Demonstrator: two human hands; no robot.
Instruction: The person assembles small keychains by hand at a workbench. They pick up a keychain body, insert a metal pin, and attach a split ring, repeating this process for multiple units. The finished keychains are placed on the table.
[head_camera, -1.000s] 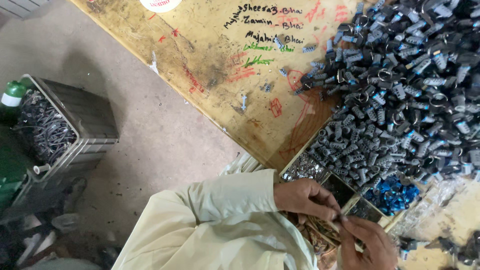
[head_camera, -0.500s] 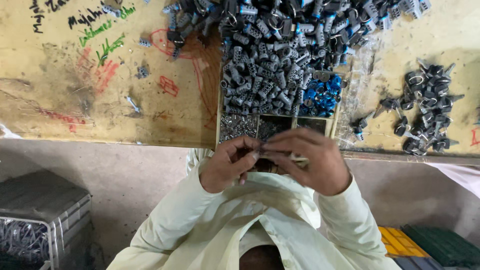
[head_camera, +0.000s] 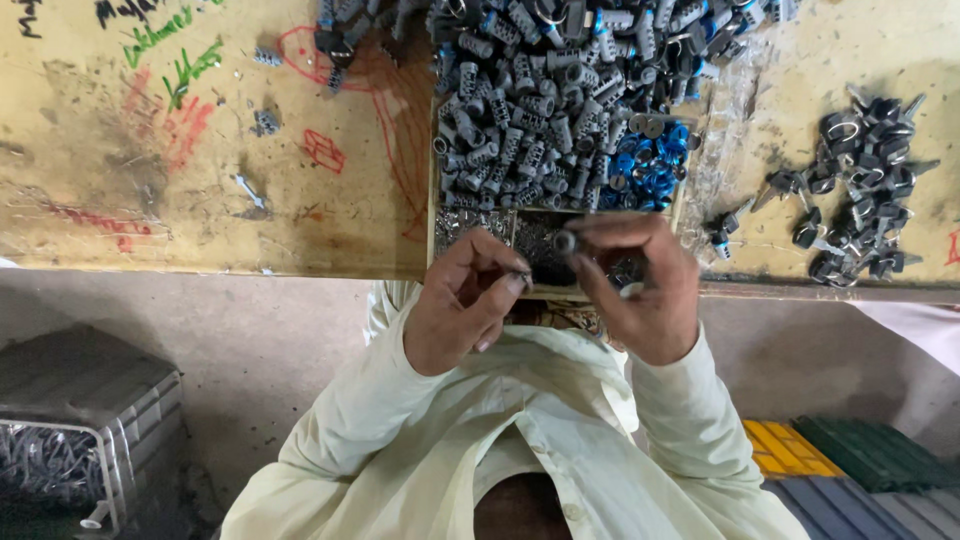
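The fingers of the right hand are clamped on a small grey ribbed metal cylinder, its round end showing between thumb and forefinger; the fingers of the left hand are pinched together on a tiny dark metal piece at their tips (too small to tell what kind). The two hands are close together but apart, held just over the near edge of a compartmented wooden tray; the cylinder sits above the tray's small front compartment of fine dark metal bits; another front compartment to the left holds small silvery parts.

Beyond these, the tray's larger section is heaped with grey ribbed cylinders of the same kind; a cluster of bright blue metal rings lies at the heap's right side. The tray rests on a worn yellowish wooden table scribbled with red, green and black marker; a few loose grey cylinders lie scattered on its left part. Well to the right on the table is a pile of black-headed keys.

Both forearms are in pale cream sleeves. On the grey floor at lower left stands a grey plastic crate holding metal pieces; at lower right lie flat yellow, green and blue-grey plastic lids.
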